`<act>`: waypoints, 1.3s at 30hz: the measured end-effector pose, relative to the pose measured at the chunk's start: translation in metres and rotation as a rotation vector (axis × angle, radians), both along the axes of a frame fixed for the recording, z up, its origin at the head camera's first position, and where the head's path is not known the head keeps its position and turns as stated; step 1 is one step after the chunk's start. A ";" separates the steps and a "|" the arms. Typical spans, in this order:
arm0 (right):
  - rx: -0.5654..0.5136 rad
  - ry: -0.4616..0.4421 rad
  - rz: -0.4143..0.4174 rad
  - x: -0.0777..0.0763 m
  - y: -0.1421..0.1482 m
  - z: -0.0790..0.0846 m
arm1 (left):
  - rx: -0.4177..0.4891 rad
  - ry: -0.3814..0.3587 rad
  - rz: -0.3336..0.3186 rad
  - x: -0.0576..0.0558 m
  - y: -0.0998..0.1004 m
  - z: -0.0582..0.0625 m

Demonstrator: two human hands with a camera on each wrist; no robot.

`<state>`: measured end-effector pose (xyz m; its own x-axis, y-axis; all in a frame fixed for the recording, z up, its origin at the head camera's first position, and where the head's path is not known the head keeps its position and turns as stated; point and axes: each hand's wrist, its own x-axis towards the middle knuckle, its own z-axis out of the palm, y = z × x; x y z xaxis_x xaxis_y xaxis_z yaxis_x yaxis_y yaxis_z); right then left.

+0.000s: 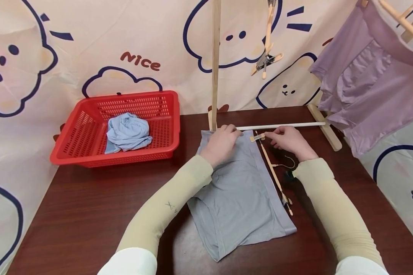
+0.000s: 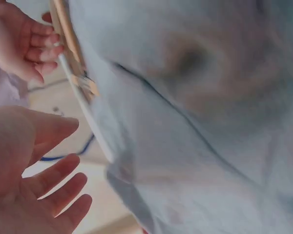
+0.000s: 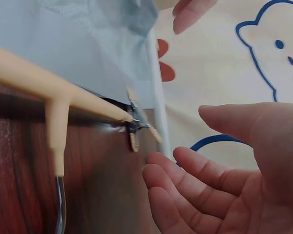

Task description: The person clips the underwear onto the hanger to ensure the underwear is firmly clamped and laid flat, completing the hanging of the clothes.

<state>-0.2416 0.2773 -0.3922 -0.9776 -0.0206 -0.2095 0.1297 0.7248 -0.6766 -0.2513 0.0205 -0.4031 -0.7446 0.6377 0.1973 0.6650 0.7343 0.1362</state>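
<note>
Grey-blue boxer briefs (image 1: 242, 202) lie on the table, their waistband running along the right side. Beside the waistband is a beige clip hanger (image 1: 271, 168), its hook pointing right. The hanger's far clip (image 1: 257, 138) sits over the far corner of the waistband; its near clip (image 1: 286, 200) lies by the near end. My left hand (image 1: 221, 144) is over the far edge of the briefs, fingers spread and relaxed in the left wrist view. Loosely bent and holding nothing, my right hand (image 3: 224, 180) has its fingertips close to the far clip.
A red basket (image 1: 124, 156) holding a crumpled light blue garment (image 1: 128, 131) stands at the back left. Behind the briefs are a wooden upright (image 1: 216, 68) and a white rod (image 1: 282, 125). Purple boxer briefs (image 1: 368, 76) hang at the upper right, near another hanging clip hanger (image 1: 269, 34).
</note>
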 end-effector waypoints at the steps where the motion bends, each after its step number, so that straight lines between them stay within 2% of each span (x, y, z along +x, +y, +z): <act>1: 0.003 0.006 0.006 0.003 0.001 0.002 | 0.004 0.001 -0.019 0.003 0.002 0.001; 7: 0.006 0.041 0.021 0.020 0.009 0.010 | -0.012 -0.026 -0.090 0.023 0.012 0.005; 11: -0.001 0.043 0.040 0.034 0.014 0.015 | -0.027 -0.010 -0.142 0.039 0.016 0.004; 16: 0.028 0.006 0.091 0.052 0.022 0.017 | -0.026 0.004 -0.260 0.062 0.019 0.000; 19: 0.063 0.010 0.122 0.062 0.029 0.017 | -0.026 -0.016 -0.313 0.074 0.019 -0.006; 26: 0.108 -0.003 0.215 0.091 0.038 0.017 | -0.021 -0.151 -0.375 0.105 0.018 -0.012; 30: 0.150 -0.057 0.270 0.106 0.040 0.014 | -0.024 -0.227 -0.486 0.123 0.023 -0.013; 33: 0.176 -0.106 0.298 0.115 0.042 0.011 | -0.068 -0.262 -0.565 0.136 0.028 -0.013; 36: 0.177 -0.128 0.326 0.122 0.043 0.005 | -0.113 -0.283 -0.598 0.143 0.031 -0.016; 39: 0.170 -0.146 0.338 0.127 0.043 -0.001 | -0.131 -0.303 -0.594 0.146 0.035 -0.020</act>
<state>-0.1143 0.3204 -0.3927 -0.8814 -0.2888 -0.3738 -0.0493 0.8432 -0.5353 -0.1052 0.0551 -0.4235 -0.2703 0.9601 -0.0716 0.9070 0.2789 0.3154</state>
